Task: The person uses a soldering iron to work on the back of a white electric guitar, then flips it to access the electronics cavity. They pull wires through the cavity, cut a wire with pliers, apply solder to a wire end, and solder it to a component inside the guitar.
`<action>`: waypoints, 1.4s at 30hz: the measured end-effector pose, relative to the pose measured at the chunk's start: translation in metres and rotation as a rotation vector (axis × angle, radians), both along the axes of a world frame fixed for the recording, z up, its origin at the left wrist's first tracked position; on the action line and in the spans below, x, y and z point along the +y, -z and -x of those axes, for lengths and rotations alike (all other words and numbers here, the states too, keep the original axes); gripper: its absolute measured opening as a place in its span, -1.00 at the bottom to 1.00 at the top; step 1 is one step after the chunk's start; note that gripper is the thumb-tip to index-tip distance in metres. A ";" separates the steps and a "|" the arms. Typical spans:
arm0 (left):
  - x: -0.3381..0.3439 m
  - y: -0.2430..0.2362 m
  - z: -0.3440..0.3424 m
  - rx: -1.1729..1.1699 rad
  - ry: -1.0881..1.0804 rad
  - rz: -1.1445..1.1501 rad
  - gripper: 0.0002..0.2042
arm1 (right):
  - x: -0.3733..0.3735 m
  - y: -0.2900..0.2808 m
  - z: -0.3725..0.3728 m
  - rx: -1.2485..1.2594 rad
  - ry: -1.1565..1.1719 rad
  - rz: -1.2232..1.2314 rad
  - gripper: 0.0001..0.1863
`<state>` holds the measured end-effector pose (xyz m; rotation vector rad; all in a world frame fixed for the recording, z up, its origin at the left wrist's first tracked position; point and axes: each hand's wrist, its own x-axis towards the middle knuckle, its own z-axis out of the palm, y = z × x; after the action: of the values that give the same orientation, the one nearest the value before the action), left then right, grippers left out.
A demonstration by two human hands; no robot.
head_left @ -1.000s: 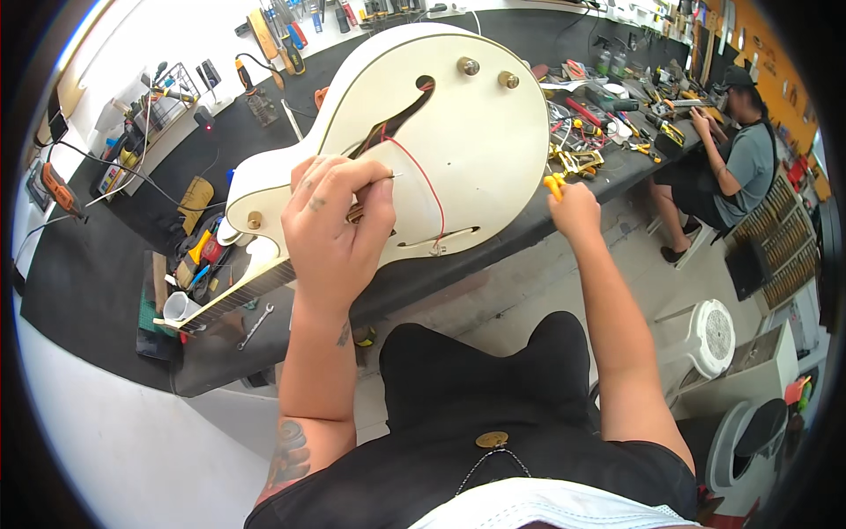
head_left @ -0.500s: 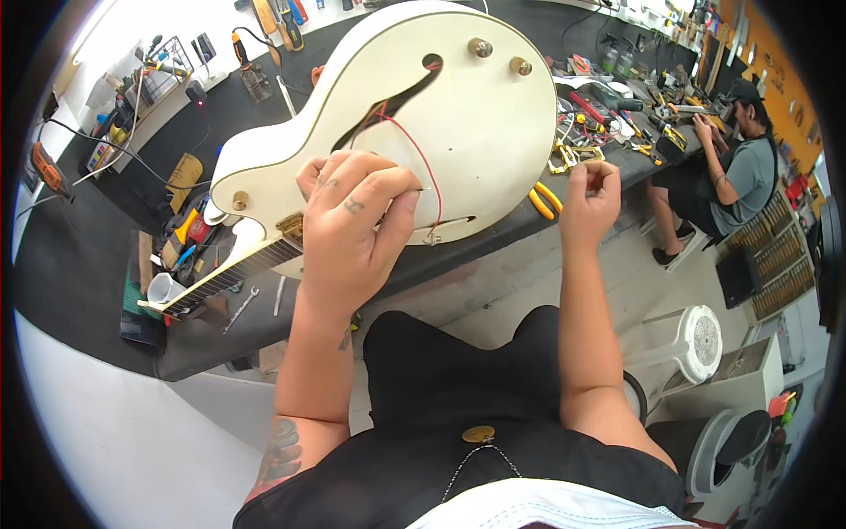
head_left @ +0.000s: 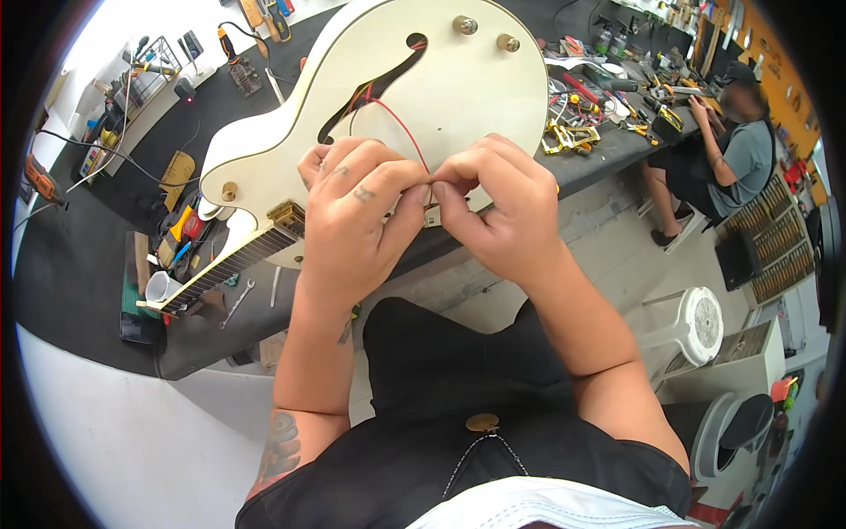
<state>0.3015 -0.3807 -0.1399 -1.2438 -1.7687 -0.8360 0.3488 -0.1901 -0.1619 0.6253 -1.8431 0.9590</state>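
A cream hollow-body guitar [head_left: 476,93] lies on the bench with an f-hole [head_left: 410,55], two knobs [head_left: 467,26] and its fretted neck [head_left: 225,273] toward the lower left. A thin red wire [head_left: 410,137] runs from the upper f-hole down between my hands. My left hand [head_left: 357,216] and my right hand [head_left: 498,207] meet above the guitar, thumbs and index fingertips pinched together on the wire's end, whose tip is mostly hidden. Yellow-handled pliers [head_left: 554,189] are mostly hidden behind my right hand.
The dark bench [head_left: 88,273] holds scattered tools [head_left: 595,106], a wrench [head_left: 238,304] and a plastic cup [head_left: 161,286]. A co-worker [head_left: 736,159] sits at the right working with both hands. A white stool [head_left: 701,326] stands below, right of me.
My right hand let go of the yellow pliers, leaving them near the bench edge, and moved left to meet my left hand at the wire.
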 end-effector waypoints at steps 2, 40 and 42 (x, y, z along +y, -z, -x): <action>-0.001 0.002 0.002 0.053 -0.024 0.000 -0.84 | -0.006 -0.002 -0.008 -0.261 -0.131 0.218 -0.92; -0.007 -0.007 0.003 0.146 -0.066 0.052 -0.81 | -0.007 0.009 -0.014 -0.618 -0.467 0.714 -0.82; -0.009 -0.008 0.003 0.107 -0.047 0.038 -0.82 | -0.004 0.017 -0.007 0.014 0.078 0.108 -0.74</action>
<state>0.2980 -0.3894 -0.1315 -1.2435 -1.7288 -0.6993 0.3563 -0.1940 -0.1785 0.4898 -1.7770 0.9931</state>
